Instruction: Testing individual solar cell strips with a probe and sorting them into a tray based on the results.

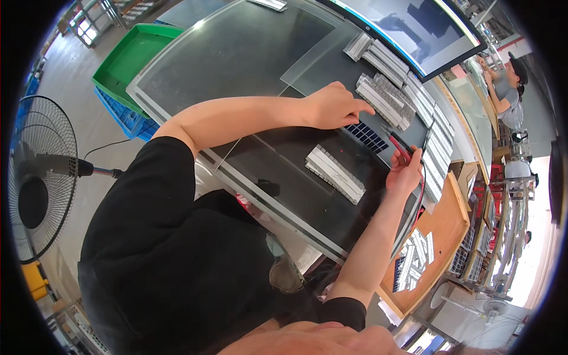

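Observation:
My left hand is over the table, index finger stretched out and the other fingers partly curled. It is at the upper end of a dark blue gridded panel, which looks like a small solar panel; nothing shows in its grasp. My right hand is closed round red and black test probes, whose tips reach toward the panel's right end. A red wire trails from them. A bundle of silvery-white strips lies nearer to me, and another stack of strips sits just beyond the panel.
A monitor stands at the far edge. Rows of strips line the table's right side. A wooden tray with loose strips is at right. Green and blue crates and a fan are at left. Another person sits far right.

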A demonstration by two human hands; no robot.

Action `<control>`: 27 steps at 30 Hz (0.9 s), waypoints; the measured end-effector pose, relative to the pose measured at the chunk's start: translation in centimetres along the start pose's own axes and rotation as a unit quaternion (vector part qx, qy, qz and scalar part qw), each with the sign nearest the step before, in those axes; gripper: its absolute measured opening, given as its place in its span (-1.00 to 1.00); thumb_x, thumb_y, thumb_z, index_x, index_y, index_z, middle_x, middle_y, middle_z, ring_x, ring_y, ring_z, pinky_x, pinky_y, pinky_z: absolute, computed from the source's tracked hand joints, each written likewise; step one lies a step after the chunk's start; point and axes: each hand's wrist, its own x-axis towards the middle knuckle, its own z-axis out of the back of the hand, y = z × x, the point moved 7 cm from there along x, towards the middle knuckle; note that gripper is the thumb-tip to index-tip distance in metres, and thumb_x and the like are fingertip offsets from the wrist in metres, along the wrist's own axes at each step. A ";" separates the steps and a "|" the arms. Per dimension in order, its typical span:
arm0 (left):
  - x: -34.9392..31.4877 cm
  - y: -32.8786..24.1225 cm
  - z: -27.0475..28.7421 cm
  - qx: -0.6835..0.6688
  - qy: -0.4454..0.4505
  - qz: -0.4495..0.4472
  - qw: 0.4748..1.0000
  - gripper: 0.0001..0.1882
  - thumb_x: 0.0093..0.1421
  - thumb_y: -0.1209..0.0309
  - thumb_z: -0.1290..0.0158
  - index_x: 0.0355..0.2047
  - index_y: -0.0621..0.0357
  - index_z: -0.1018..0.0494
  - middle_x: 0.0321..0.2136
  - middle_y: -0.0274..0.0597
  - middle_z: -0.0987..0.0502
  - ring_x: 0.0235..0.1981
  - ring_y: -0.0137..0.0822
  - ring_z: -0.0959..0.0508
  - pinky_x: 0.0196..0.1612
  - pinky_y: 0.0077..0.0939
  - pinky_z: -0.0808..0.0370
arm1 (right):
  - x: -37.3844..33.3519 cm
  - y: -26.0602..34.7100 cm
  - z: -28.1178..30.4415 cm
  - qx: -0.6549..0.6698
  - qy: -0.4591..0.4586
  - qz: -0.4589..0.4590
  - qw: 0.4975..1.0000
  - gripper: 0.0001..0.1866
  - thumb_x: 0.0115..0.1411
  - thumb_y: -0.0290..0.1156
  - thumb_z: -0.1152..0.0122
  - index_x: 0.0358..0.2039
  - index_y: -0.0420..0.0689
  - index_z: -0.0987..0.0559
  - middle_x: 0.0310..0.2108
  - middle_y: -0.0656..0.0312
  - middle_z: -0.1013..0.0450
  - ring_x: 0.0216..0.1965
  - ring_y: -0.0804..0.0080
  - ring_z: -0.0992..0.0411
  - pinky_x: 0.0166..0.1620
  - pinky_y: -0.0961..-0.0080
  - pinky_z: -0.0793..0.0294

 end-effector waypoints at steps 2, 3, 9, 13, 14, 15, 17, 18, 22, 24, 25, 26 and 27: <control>0.2 0.5 0.3 -0.037 0.024 0.035 0.998 -0.64 0.01 0.40 0.03 -0.12 0.08 -0.32 -0.47 -0.19 -0.51 -0.42 -0.30 -0.47 -0.19 -0.46 -0.32 | -0.1 0.0 0.0 -0.004 0.002 0.001 1.000 -0.70 0.16 -0.22 0.07 -0.32 -0.24 -0.36 -0.56 0.16 -0.38 -0.59 0.42 -0.41 -0.58 0.65 -0.43; 0.1 1.0 -0.1 -0.116 0.065 0.063 0.989 -0.63 0.01 0.39 0.02 -0.12 0.10 -0.32 -0.46 -0.18 -0.51 -0.40 -0.32 -0.48 -0.25 -0.48 -0.34 | 0.0 0.0 0.1 -0.002 0.005 0.001 1.000 -0.70 0.16 -0.22 0.07 -0.32 -0.24 -0.36 -0.56 0.16 -0.38 -0.59 0.42 -0.41 -0.58 0.65 -0.43; -0.8 0.8 -0.7 -0.292 0.197 0.182 0.918 -0.60 0.00 0.36 -0.02 -0.10 0.10 -0.34 -0.48 -0.27 -0.48 -0.40 -0.50 -0.41 -0.31 -0.61 -0.32 | -0.1 -0.2 0.1 0.003 0.007 -0.007 1.000 -0.72 0.17 -0.23 0.08 -0.31 -0.22 -0.36 -0.56 0.16 -0.38 -0.58 0.42 -0.42 -0.58 0.65 -0.42; -1.1 0.5 -1.4 -0.358 0.241 0.206 0.878 -0.60 0.02 0.36 -0.01 -0.09 0.10 -0.33 -0.45 -0.33 -0.45 -0.37 -0.54 -0.36 -0.31 -0.64 -0.29 | -0.1 -0.3 0.1 -0.001 0.002 -0.009 1.000 -0.72 0.16 -0.23 0.07 -0.31 -0.22 -0.37 -0.55 0.16 -0.39 -0.58 0.43 -0.41 -0.57 0.66 -0.42; -1.1 0.3 -1.6 -0.381 0.253 0.202 0.866 -0.61 0.02 0.36 -0.01 -0.09 0.10 -0.33 -0.44 -0.33 -0.44 -0.36 -0.54 -0.36 -0.31 -0.63 -0.29 | 0.0 -0.3 0.1 -0.002 -0.001 -0.011 1.000 -0.71 0.16 -0.23 0.06 -0.31 -0.22 -0.38 -0.55 0.15 -0.41 -0.57 0.44 -0.41 -0.55 0.67 -0.42; -1.0 0.3 -1.5 -0.381 0.252 0.203 0.866 -0.61 0.02 0.36 -0.01 -0.09 0.10 -0.33 -0.44 -0.33 -0.44 -0.36 -0.54 -0.36 -0.31 -0.63 -0.29 | 0.0 -0.3 0.1 -0.002 0.001 -0.012 1.000 -0.71 0.16 -0.23 0.06 -0.31 -0.22 -0.38 -0.55 0.15 -0.41 -0.57 0.44 -0.41 -0.55 0.67 -0.42; -1.0 -0.2 -1.5 -0.396 0.265 0.198 0.857 -0.61 0.03 0.36 0.00 -0.08 0.09 -0.32 -0.45 -0.36 -0.44 -0.36 -0.55 -0.36 -0.33 -0.64 -0.28 | 0.2 -0.3 0.1 -0.003 -0.003 -0.012 1.000 -0.71 0.15 -0.22 0.05 -0.31 -0.21 -0.38 -0.56 0.16 -0.41 -0.58 0.45 -0.41 -0.55 0.67 -0.42; -0.9 -0.4 -1.3 -0.395 0.262 0.198 0.858 -0.61 0.03 0.36 0.00 -0.08 0.09 -0.32 -0.45 -0.36 -0.44 -0.36 -0.55 -0.36 -0.33 -0.64 -0.28 | 0.3 -0.3 0.0 -0.004 0.000 -0.012 1.000 -0.71 0.15 -0.22 0.05 -0.31 -0.21 -0.38 -0.56 0.16 -0.41 -0.58 0.45 -0.41 -0.55 0.67 -0.42; -0.6 -1.8 -1.2 -0.431 0.302 0.178 0.832 -0.61 0.04 0.36 0.00 -0.08 0.07 -0.32 -0.40 -0.37 -0.42 -0.33 -0.53 -0.35 -0.28 -0.63 -0.27 | 0.2 0.1 0.0 -0.010 -0.008 -0.011 1.000 -0.72 0.15 -0.22 0.05 -0.31 -0.21 -0.36 -0.56 0.18 -0.38 -0.60 0.44 -0.41 -0.60 0.67 -0.41; 0.3 -3.5 -0.4 -0.453 0.306 0.133 0.827 -0.62 0.05 0.37 0.01 -0.08 0.08 -0.32 -0.39 -0.36 -0.43 -0.33 -0.54 -0.35 -0.28 -0.63 -0.27 | 0.6 -0.1 0.8 -0.038 -0.016 -0.008 0.999 -0.71 0.15 -0.20 0.06 -0.31 -0.20 -0.36 -0.59 0.17 -0.38 -0.61 0.46 -0.39 -0.62 0.69 -0.39; 1.1 -4.5 0.1 -0.458 0.294 0.099 0.833 -0.63 0.06 0.38 0.02 -0.08 0.10 -0.32 -0.42 -0.38 -0.45 -0.37 -0.57 -0.37 -0.31 -0.67 -0.28 | 1.0 -0.2 1.4 -0.055 -0.016 -0.008 0.998 -0.71 0.16 -0.20 0.07 -0.30 -0.20 -0.35 -0.60 0.16 -0.37 -0.63 0.48 -0.38 -0.63 0.69 -0.37; 2.2 -5.5 0.1 -0.489 0.284 0.078 0.821 -0.62 0.06 0.38 0.02 -0.08 0.11 -0.31 -0.42 -0.36 -0.45 -0.38 -0.57 -0.38 -0.31 -0.65 -0.30 | 0.7 -0.3 1.1 -0.012 -0.020 -0.010 1.000 -0.72 0.16 -0.21 0.09 -0.35 -0.19 -0.37 -0.61 0.18 -0.37 -0.63 0.52 -0.35 -0.61 0.68 -0.35; 3.5 -7.1 0.0 -0.510 0.267 0.059 0.815 -0.63 0.06 0.38 0.02 -0.08 0.12 -0.31 -0.41 -0.35 -0.45 -0.38 -0.56 -0.39 -0.31 -0.64 -0.31 | 1.4 -0.3 2.1 -0.074 0.015 0.040 0.996 -0.75 0.16 -0.22 0.09 -0.32 -0.15 -0.37 -0.48 0.25 -0.39 -0.54 0.49 -0.36 -0.51 0.59 -0.41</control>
